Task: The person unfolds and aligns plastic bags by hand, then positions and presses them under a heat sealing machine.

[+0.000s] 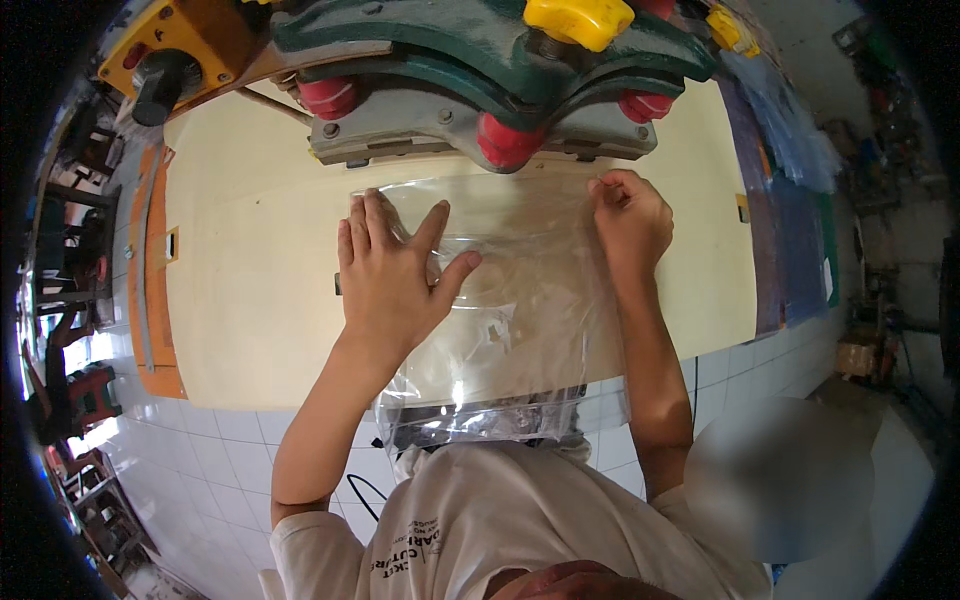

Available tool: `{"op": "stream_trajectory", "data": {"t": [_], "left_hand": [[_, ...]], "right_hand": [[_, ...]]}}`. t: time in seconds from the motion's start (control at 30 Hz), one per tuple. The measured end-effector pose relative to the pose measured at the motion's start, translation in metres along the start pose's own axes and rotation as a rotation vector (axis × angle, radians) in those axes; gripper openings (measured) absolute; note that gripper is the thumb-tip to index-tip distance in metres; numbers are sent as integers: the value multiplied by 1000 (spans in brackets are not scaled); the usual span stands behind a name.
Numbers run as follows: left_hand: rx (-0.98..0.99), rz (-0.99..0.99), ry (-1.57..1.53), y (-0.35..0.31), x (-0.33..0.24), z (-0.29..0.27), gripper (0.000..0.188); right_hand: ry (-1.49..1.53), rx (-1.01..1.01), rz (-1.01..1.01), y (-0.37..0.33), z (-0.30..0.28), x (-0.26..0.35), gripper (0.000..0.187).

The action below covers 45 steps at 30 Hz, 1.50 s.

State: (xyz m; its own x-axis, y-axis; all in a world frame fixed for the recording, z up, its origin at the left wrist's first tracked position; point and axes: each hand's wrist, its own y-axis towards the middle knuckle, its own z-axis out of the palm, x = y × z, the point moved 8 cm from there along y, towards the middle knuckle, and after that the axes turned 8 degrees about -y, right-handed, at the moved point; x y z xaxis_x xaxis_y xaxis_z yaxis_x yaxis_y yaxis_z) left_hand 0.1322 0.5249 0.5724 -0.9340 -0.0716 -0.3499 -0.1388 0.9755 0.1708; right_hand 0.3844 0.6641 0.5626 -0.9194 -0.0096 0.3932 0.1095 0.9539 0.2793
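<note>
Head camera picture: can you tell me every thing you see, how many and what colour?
clear plastic sheeting: at least 1, see-through, over the table's near edge
table: 1, cream, middle
machine: 1, green and grey, top
red rounded parts: at least 3, red, on machine
knob: 1, yellow, machine's top
control box: 1, yellow, top left
plastic sheets: count unclear, bluish, right
cardboard box: 1, brown, right
furniture: count unclear, mostly dark, left
floor tiles: many, white, below table
shirt: 1, off-white, bottom
left hand: 1, bare, spread on sheeting
right hand: 1, bare, pinching sheeting's upper right corner
</note>
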Motion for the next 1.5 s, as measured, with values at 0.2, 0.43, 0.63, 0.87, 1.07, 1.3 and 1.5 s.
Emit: {"op": "stream_trajectory", "data": {"t": [0.2, 0.43, 0.63, 0.87, 1.07, 1.3, 1.5], "left_hand": [[1, -13, 9, 0, 2, 1, 61], [-11, 34, 0, 1, -1, -2, 63], [-46, 21, -33, -1, -3, -7, 66], [-95, 66, -56, 8, 3, -10, 67], [-73, 61, -70, 20, 5, -11, 63], [-74, -8, -108, 14, 14, -15, 70], [-76, 40, -130, 12, 15, -18, 72]], "right_hand": [[-67, 142, -225, -21, -9, 29, 32], [-290, 18, -486, -44, -8, 42, 48], [-242, 51, -527, -48, -11, 37, 46], [-329, 39, -541, -46, -13, 50, 42], [-322, 32, -520, -39, -9, 48, 45], [-348, 109, -539, -38, -2, 48, 46], [-417, 118, -564, -35, 0, 48, 48]]}}
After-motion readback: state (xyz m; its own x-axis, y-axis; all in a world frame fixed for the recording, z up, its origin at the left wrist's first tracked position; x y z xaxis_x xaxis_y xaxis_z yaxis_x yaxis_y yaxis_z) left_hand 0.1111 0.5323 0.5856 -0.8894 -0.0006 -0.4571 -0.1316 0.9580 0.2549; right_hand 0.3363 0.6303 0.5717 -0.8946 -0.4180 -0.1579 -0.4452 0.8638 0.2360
